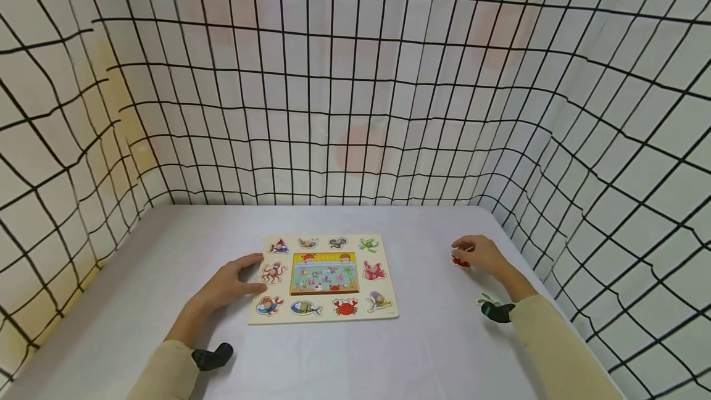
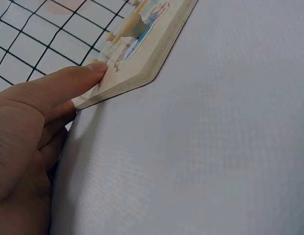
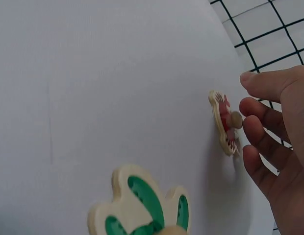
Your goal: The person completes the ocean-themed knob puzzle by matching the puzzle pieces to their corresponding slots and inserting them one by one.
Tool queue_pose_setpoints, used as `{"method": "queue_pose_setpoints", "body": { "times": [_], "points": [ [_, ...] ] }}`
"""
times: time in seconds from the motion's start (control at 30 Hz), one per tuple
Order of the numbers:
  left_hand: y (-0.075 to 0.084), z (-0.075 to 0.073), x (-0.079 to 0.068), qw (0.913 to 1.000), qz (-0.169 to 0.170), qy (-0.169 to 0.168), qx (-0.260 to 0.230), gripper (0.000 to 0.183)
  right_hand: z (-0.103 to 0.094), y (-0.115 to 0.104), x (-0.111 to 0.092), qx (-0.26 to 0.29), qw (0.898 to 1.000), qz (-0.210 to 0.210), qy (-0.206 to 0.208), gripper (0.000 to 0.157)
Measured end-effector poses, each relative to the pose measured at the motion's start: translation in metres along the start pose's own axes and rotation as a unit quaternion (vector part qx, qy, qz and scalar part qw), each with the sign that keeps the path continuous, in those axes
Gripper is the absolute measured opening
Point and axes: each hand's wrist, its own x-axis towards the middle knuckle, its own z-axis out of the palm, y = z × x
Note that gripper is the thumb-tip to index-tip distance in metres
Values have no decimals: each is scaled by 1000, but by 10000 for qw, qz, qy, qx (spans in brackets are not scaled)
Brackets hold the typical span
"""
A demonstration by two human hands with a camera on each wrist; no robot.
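Observation:
A wooden knob puzzle board (image 1: pixel 255 315) with sea-creature pictures lies left of centre on the table. My left hand (image 1: pixel 228 283) is at its left side, thumb and index finger spread apart; in the left wrist view the thumb tip touches the board's corner (image 2: pixel 137 73). On the right, my right hand (image 1: pixel 482 253) hovers at a red puzzle piece (image 3: pixel 224 120) with a round wooden knob. Its loosely bent fingertips are right by the knob, the thumb standing away from it. A green-patterned knob piece (image 3: pixel 147 196) lies nearer the wrist, partly hidden in the head view.
Several pieces with knobs sit in the board around a printed aquarium picture (image 1: pixel 324 273). The red crab (image 1: pixel 345 307), pink creature (image 1: pixel 374 271) and green turtle (image 1: pixel 368 244) pictures show no knobs. Black-gridded white walls (image 1: pixel 355 79) enclose the white table (image 1: pixel 433 338).

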Motion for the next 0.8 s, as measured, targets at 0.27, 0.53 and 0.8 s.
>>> {"method": "queue_pose_setpoints", "body": {
  "times": [0.27, 0.53, 0.8],
  "points": [
    [-2, 0, 0, 10000, 75, 33, -4, 84, -3, 10, -7, -11, 9999, 126, -56, 26],
    [-3, 0, 0, 9999, 78, 55, -37, 84, 0, 20, -15, -239, 9997, -9, 9, 19],
    [-3, 1, 0, 10000, 52, 65, 15, 84, 3, 15, -18, -265, 9992, -250, 148, 13]
  ]
}}
